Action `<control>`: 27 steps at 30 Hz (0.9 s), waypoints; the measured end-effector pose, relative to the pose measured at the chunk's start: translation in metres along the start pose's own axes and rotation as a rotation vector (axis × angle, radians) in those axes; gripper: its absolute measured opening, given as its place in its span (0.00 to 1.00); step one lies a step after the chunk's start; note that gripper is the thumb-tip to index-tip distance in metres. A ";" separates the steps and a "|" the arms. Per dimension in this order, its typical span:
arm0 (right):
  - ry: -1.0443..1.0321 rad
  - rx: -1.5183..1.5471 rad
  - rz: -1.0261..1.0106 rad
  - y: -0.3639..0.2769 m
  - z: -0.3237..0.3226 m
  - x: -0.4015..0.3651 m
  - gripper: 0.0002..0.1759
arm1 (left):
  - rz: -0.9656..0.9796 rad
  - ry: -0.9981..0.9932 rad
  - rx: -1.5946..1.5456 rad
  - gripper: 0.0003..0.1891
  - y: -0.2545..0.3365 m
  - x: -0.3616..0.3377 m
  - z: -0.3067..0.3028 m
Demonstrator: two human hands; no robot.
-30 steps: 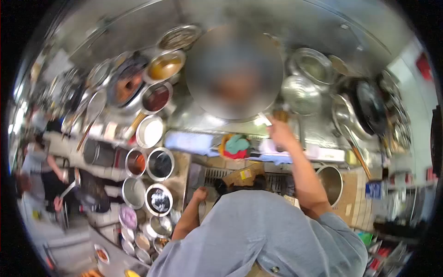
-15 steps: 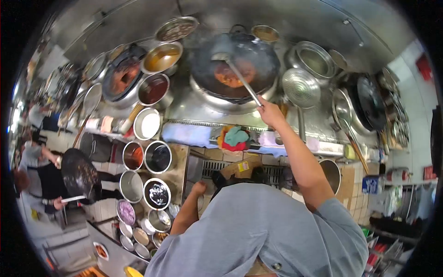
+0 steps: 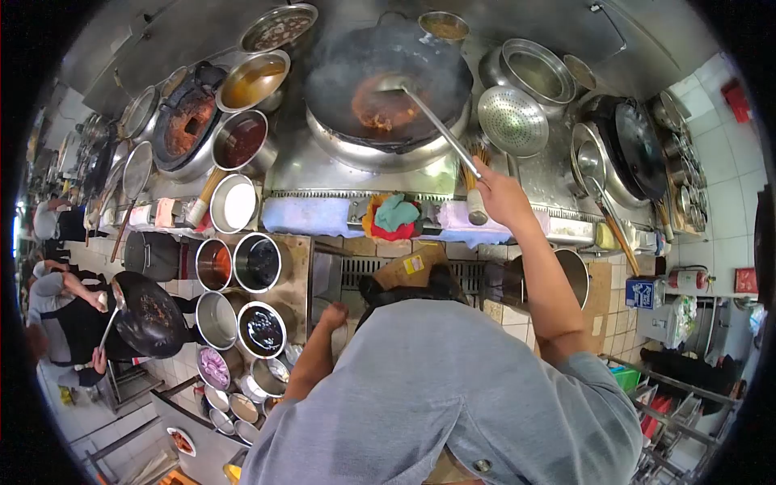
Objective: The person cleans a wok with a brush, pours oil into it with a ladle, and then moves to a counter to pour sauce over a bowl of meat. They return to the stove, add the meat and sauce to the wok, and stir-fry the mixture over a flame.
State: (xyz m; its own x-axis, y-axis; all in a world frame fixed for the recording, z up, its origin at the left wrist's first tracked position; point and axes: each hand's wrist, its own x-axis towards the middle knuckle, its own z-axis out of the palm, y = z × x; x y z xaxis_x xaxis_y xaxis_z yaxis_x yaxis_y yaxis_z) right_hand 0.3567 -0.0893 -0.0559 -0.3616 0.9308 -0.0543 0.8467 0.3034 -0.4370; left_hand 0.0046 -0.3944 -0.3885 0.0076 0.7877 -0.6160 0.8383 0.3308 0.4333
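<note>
My right hand (image 3: 503, 194) is closed around the end of a long-handled metal ladle (image 3: 440, 128). The bowl of the ladle rests in reddish, saucy food (image 3: 380, 109) inside a large black wok (image 3: 339, 93), and smoke or steam blurs the wok's far side. Low at my left side, my left hand (image 3: 333, 315) has its fingers curled; whatever they may hold is hidden. Close to that hand stand metal pots, one with dark liquid (image 3: 263, 330). A bamboo brush (image 3: 477, 202) lies just below my right hand.
A perforated strainer (image 3: 513, 121) lies right of the wok. Left of it stand bowls of yellowish liquid (image 3: 253, 81) and dark red sauce (image 3: 240, 144). Folded cloths (image 3: 394, 214) sit on the stove's front edge. At far left, a co-worker handles another wok (image 3: 149, 315).
The ladle's bowl has moved from the wok's upper left into the food, which has shifted and changed shape. My view has tilted slightly. The co-worker's wok and hands have changed position.
</note>
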 end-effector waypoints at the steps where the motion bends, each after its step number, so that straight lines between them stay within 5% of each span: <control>1: -0.007 0.002 0.005 -0.004 0.004 -0.003 0.27 | 0.093 0.064 0.175 0.18 -0.007 0.001 0.001; 5: 0.068 0.051 -0.050 0.001 0.025 0.010 0.27 | -0.167 0.068 -0.476 0.17 -0.040 0.043 0.027; 9: 0.008 0.114 0.009 -0.020 0.015 0.017 0.26 | -0.235 -0.066 -0.475 0.16 -0.006 0.034 -0.003; 11: 0.010 0.113 -0.002 -0.028 -0.001 -0.005 0.26 | -0.221 0.057 -0.804 0.15 -0.019 0.046 0.009; 14: 0.010 0.136 -0.047 -0.024 -0.006 -0.035 0.26 | -0.203 0.121 -0.727 0.16 0.011 0.020 -0.018; 17: -0.018 0.213 -0.033 -0.011 0.013 -0.022 0.26 | -0.276 0.074 -0.772 0.16 -0.019 0.023 0.013; 21: 0.041 0.341 0.023 -0.016 0.020 -0.012 0.27 | -0.056 0.085 -0.239 0.16 -0.064 0.025 0.049; 25: 0.126 0.091 0.116 -0.008 0.039 0.001 0.27 | 0.112 0.112 -0.361 0.15 -0.057 0.006 0.035; 27: 0.138 0.132 0.080 0.007 0.042 0.020 0.26 | 0.014 0.089 -0.340 0.14 -0.053 0.004 0.040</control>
State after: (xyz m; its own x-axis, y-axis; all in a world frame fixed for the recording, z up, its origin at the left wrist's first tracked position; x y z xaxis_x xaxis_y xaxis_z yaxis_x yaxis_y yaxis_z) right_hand 0.3392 -0.0767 -0.0982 -0.2309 0.9726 0.0260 0.8088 0.2067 -0.5505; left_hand -0.0182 -0.4291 -0.4402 -0.0427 0.8307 -0.5550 0.6092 0.4620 0.6445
